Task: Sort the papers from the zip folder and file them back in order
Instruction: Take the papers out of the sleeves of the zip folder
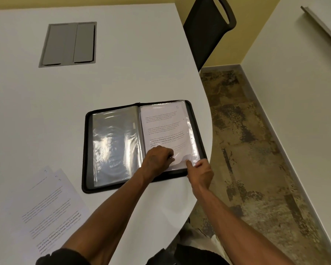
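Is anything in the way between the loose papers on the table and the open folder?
Nothing visible lies between the loose papers and the zip folder; only bare table. Both hands are busy at the right page.

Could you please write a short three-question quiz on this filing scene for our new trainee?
1. True or false: the zip folder lies open on the white table.
2. Which number is printed at the top of the page in the folder's right-hand sleeve? A) 2 B) 5 C) 9
3. Where are the loose papers lying relative to the folder?

Key:
1. True.
2. B.
3. On the table to the folder's left, nearer the person; the left hand and right hand are both at the page's bottom edge.
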The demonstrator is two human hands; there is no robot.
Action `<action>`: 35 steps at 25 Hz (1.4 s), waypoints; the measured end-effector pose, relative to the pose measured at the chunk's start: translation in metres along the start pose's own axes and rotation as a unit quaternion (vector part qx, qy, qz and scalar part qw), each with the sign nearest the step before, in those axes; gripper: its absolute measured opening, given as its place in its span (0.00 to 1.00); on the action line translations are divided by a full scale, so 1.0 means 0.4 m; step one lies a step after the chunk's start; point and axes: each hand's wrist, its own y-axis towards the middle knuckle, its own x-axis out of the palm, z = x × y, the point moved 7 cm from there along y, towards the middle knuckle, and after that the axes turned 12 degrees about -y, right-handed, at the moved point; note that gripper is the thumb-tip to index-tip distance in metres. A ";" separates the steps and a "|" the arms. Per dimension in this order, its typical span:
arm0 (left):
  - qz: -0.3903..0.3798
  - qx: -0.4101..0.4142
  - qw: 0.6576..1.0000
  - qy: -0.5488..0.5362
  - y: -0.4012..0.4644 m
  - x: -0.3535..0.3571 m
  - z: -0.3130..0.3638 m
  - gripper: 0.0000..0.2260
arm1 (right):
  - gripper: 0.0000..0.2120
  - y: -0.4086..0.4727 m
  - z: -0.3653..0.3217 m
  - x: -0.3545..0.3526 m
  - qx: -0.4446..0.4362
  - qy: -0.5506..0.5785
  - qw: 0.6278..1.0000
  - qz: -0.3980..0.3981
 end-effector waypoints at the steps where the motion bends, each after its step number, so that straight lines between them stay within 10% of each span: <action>1: 0.011 -0.006 1.000 -0.003 -0.005 0.002 0.001 0.08 | 0.15 -0.014 0.009 0.016 0.012 0.029 0.999 -0.015; 10: 0.033 -0.021 0.998 -0.048 -0.033 0.020 -0.002 0.08 | 0.16 -0.055 0.015 0.138 0.149 0.175 0.972 -0.048; 17: 0.060 -0.022 0.997 -0.043 -0.052 0.013 0.001 0.08 | 0.15 -0.073 0.028 0.188 0.259 0.417 0.870 -0.048; 32: 0.074 0.008 0.993 -0.089 -0.090 0.021 -0.004 0.12 | 0.16 -0.096 0.031 0.173 0.267 0.406 0.860 -0.153; 35: 0.068 0.013 0.993 -0.095 -0.108 0.037 -0.008 0.13 | 0.10 -0.124 0.099 0.144 0.251 0.284 0.918 -0.120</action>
